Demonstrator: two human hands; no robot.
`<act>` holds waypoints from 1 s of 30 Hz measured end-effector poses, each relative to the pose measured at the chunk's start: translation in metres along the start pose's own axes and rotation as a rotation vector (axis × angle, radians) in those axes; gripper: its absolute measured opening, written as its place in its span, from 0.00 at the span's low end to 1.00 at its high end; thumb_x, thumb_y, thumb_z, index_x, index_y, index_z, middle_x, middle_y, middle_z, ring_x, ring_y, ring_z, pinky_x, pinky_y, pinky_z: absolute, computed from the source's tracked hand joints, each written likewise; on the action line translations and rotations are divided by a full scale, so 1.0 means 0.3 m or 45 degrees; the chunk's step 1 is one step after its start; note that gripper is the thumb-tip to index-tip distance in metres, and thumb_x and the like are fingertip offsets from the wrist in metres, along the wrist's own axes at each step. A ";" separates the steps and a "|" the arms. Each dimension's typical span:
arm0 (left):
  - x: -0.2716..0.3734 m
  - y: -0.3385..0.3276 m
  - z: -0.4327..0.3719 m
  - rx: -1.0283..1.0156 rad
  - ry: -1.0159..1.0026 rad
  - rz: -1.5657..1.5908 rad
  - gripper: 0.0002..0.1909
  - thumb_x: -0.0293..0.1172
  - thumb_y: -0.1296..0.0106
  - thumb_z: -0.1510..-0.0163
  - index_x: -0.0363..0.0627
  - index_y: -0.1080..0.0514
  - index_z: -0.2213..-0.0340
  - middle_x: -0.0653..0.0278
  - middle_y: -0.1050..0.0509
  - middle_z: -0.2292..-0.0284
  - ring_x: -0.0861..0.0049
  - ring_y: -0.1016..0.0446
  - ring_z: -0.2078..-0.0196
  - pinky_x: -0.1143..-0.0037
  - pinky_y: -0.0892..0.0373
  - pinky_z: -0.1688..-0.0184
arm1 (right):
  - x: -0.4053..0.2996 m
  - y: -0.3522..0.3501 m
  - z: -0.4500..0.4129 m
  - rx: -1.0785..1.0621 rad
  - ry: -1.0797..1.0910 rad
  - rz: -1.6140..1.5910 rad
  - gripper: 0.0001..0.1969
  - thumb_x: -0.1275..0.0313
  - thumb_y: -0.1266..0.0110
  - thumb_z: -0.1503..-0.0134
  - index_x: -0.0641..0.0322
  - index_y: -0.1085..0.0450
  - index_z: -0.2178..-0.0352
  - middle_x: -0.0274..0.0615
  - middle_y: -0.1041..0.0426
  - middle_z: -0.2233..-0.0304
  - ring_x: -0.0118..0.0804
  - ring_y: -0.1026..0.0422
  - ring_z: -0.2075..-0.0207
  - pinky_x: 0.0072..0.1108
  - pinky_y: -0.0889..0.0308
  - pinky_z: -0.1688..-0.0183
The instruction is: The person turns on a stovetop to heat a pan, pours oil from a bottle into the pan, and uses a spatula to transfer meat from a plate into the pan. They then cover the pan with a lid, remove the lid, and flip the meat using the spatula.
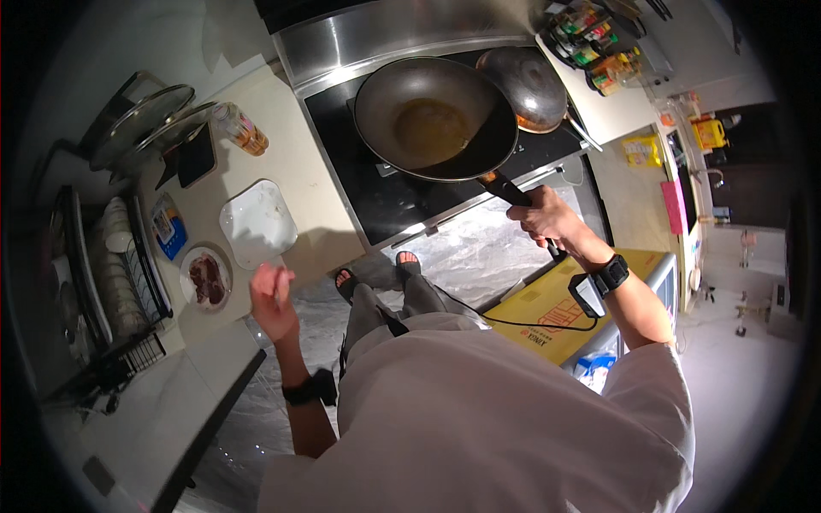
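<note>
My right hand (548,218) grips the black handle of a deep dark wok (372,122). The wok sits tilted over the black glass cooktop (346,199), and a shallow pool of brownish liquid (436,131) lies in its bottom. My left hand (274,301) hovers by the edge of the left counter, its fingers bent and blurred. No object shows in it, though the inside of the palm is hidden. Just beyond it stands a white square dish (260,221) with some residue. Beside that, a white plate (186,298) carries dark red raw meat (207,279).
A second dark pan (526,83) occupies the cooktop's right rear. On the left counter are a bottle (240,128), glass lids (154,115), a blue packet (169,227) and a dish rack (122,269). A yellow-topped chest freezer (526,320) stands at right, below several sauce bottles (596,45).
</note>
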State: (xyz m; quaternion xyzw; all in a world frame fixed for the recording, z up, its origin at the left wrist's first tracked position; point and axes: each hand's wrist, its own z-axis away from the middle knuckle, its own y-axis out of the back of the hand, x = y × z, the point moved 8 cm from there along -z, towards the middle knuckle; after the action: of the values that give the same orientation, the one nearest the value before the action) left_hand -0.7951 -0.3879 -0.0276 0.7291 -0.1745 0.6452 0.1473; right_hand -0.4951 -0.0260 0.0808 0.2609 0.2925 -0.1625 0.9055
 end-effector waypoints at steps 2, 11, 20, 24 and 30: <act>-0.058 0.009 0.179 0.098 0.309 0.031 0.10 0.22 0.50 0.44 0.34 0.31 0.60 0.60 0.27 0.67 0.78 0.27 0.69 0.77 0.30 0.63 | 0.003 0.044 -0.015 -0.050 0.039 0.002 0.13 0.73 0.46 0.46 0.68 0.37 0.82 0.30 0.40 0.89 0.22 0.41 0.91 0.16 0.46 0.91; -0.347 0.118 0.793 0.196 0.708 -0.257 0.09 0.29 0.49 0.43 0.34 0.29 0.67 0.60 0.25 0.74 0.77 0.26 0.73 0.77 0.29 0.69 | 0.012 0.195 -0.078 -0.289 0.044 0.010 0.09 0.70 0.45 0.44 0.66 0.33 0.73 0.27 0.39 0.88 0.20 0.39 0.91 0.12 0.45 0.91; -0.700 0.197 1.325 0.092 1.051 -0.299 0.12 0.37 0.46 0.45 0.38 0.28 0.69 0.63 0.24 0.76 0.78 0.26 0.78 0.77 0.30 0.77 | -0.018 0.181 -0.123 -0.361 0.052 0.167 0.12 0.64 0.44 0.43 0.60 0.34 0.74 0.24 0.40 0.87 0.17 0.42 0.91 0.11 0.47 0.90; -0.750 0.176 1.451 0.085 1.220 -0.262 0.11 0.34 0.43 0.47 0.37 0.28 0.68 0.61 0.24 0.76 0.75 0.25 0.78 0.76 0.28 0.76 | 0.012 0.203 -0.133 -0.135 -0.136 0.204 0.19 0.58 0.51 0.40 0.58 0.38 0.81 0.26 0.42 0.88 0.19 0.45 0.92 0.15 0.49 0.91; -0.884 0.258 1.792 0.265 1.660 -0.127 0.06 0.29 0.44 0.48 0.39 0.27 0.75 0.66 0.27 0.81 0.79 0.30 0.83 0.78 0.33 0.80 | 0.091 0.118 -0.184 -0.029 -0.156 -0.007 0.24 0.56 0.57 0.38 0.61 0.40 0.85 0.32 0.41 0.91 0.26 0.43 0.93 0.21 0.46 0.90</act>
State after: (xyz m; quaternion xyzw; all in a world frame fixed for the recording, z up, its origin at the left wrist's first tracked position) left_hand -0.3797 -0.6767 -0.3583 0.2069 0.0477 0.9603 0.1811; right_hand -0.4829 0.0301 0.0391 0.2396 0.2389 -0.1773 0.9242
